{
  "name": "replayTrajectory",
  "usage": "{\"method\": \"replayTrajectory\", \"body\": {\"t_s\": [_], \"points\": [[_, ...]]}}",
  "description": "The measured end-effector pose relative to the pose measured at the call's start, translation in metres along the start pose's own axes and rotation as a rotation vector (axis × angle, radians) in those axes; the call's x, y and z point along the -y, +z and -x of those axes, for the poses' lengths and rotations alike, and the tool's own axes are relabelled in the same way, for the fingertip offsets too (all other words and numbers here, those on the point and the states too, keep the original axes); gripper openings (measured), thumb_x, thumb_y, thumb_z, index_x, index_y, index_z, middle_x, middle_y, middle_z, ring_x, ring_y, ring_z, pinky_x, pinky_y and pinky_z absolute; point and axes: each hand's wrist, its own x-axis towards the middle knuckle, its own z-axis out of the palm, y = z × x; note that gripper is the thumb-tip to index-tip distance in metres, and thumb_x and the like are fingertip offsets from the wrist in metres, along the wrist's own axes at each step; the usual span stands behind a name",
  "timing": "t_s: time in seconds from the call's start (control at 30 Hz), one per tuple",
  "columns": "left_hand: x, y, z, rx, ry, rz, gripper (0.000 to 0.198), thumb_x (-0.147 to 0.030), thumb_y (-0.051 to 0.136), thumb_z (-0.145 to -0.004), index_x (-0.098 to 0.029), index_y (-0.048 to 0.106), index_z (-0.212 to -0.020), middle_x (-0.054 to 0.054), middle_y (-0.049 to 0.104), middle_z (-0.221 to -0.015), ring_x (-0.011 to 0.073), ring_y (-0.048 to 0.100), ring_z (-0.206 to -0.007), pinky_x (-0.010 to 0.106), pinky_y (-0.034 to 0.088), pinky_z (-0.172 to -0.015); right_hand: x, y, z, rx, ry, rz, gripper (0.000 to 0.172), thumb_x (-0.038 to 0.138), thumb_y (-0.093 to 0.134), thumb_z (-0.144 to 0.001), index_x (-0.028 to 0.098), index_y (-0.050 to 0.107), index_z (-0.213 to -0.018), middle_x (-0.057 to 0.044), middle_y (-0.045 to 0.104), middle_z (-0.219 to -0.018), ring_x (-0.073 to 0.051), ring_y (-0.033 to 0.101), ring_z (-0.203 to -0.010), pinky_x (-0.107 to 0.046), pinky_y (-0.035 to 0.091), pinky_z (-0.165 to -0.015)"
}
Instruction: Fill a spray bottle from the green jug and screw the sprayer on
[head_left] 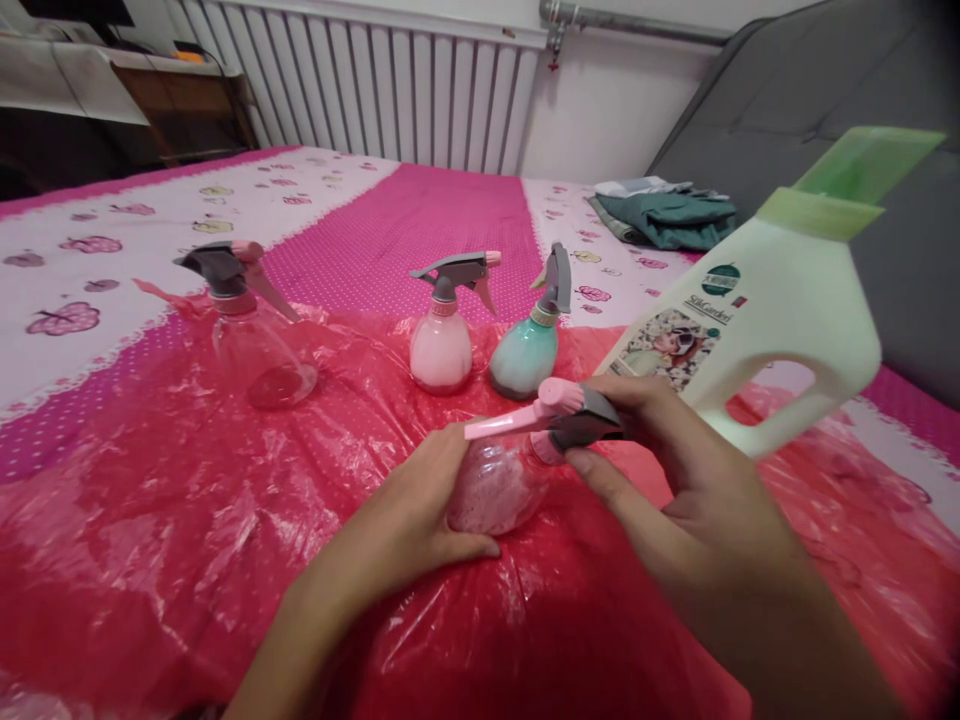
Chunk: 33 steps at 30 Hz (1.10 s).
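A clear pink spray bottle (495, 490) lies tilted between my hands, with foamy suds or droplets showing inside. My left hand (420, 510) is wrapped round its body from the left. At the grey and pink spray head, my right hand (675, 480) grips the grey part between thumb and fingers. Behind it stand a pink spray bottle (441, 350) and a teal spray bottle (526, 355), both upright with cloudy liquid in them. Farther left is a clear spray bottle (259, 355) with a grey and pink head.
A large pale green detergent jug (795, 300) with a green cap leans at the right. Red plastic sheeting (187, 520) covers the near part of the bed. Folded clothes (667, 215) lie behind, near the grey headboard (787, 100). A white radiator (375, 85) lines the wall.
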Motion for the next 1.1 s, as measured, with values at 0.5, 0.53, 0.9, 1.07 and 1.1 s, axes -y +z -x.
{"method": "replayTrajectory", "body": {"t_s": [0.5, 0.53, 0.9, 1.07, 1.1], "points": [[-0.007, 0.002, 0.004, -0.004, -0.026, 0.023, 0.098, -0.023, 0.093, -0.082, -0.032, 0.038, -0.162, 0.014, 0.055, -0.164, 0.0434, 0.052, -0.154, 0.067, 0.043, -0.126, 0.003, 0.008, 0.0, 0.07, 0.016, -0.016, 0.028, 0.023, 0.063, -0.101, 0.03, 0.062, -0.128, -0.004, 0.076, -0.124, -0.024, 0.072, -0.119, -0.044, 0.057, -0.103], [-0.008, 0.003, 0.004, -0.013, -0.031, 0.024, 0.097, -0.022, 0.093, -0.082, -0.032, 0.039, -0.162, 0.015, 0.055, -0.164, 0.0442, 0.05, -0.155, 0.069, 0.043, -0.126, 0.004, 0.01, -0.001, 0.072, 0.008, -0.007, 0.027, 0.023, 0.063, -0.101, 0.03, 0.061, -0.127, -0.003, 0.075, -0.123, -0.023, 0.072, -0.118, -0.043, 0.057, -0.102], [-0.012, 0.007, 0.004, -0.101, 0.09, 0.137, 0.101, -0.034, 0.097, -0.083, -0.032, 0.037, -0.164, 0.014, 0.053, -0.165, 0.0416, 0.04, -0.162, 0.067, 0.033, -0.133, 0.005, 0.017, -0.004, 0.036, -0.014, 0.038, 0.023, 0.035, 0.062, -0.106, 0.029, 0.059, -0.128, -0.006, 0.074, -0.123, -0.024, 0.072, -0.116, -0.044, 0.055, -0.101], [-0.013, 0.01, 0.004, -0.122, 0.156, 0.132, 0.079, -0.03, 0.078, -0.1, -0.03, 0.034, -0.166, 0.012, 0.043, -0.175, 0.0318, 0.039, -0.164, 0.058, 0.031, -0.136, 0.008, 0.02, -0.005, 0.066, -0.013, 0.016, 0.025, 0.036, 0.064, -0.105, 0.029, 0.06, -0.128, -0.006, 0.073, -0.127, -0.025, 0.07, -0.118, -0.045, 0.053, -0.106], [-0.012, 0.01, 0.004, -0.123, 0.161, 0.121, 0.078, -0.031, 0.078, -0.101, -0.03, 0.035, -0.165, 0.012, 0.043, -0.175, 0.0318, 0.04, -0.163, 0.058, 0.032, -0.136, 0.009, 0.02, -0.005, 0.071, -0.007, 0.023, 0.025, 0.036, 0.064, -0.105, 0.029, 0.061, -0.128, -0.006, 0.073, -0.128, -0.025, 0.07, -0.119, -0.045, 0.053, -0.106]]}}
